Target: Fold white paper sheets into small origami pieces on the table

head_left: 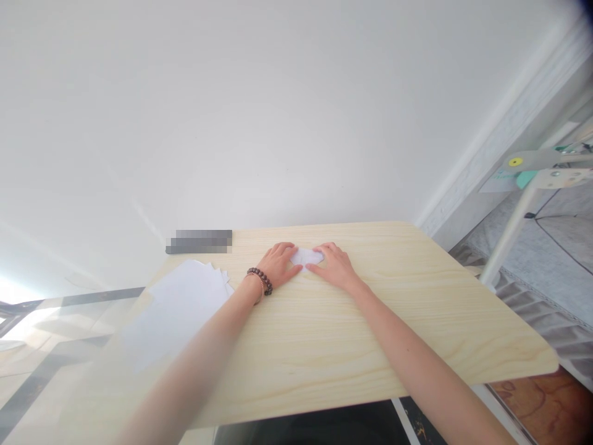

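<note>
A small folded piece of white paper (307, 256) lies on the wooden table, toward its far edge. My left hand (279, 264), with a dark beaded bracelet at the wrist, grips the paper's left side, thumb at the near edge and fingers at the far edge. On the opposite side, my right hand (335, 266) holds the paper in the same way, its thumb close to the left thumb. The fingers partly cover the paper's two ends, so its full outline is hidden.
Loose white sheets (185, 303) lie in a fanned stack on the left of the pale wooden table (315, 346). A blurred dark object (200, 241) is at the back left corner. A white wall (287, 111) rises behind. At the right stands a metal frame (514, 228).
</note>
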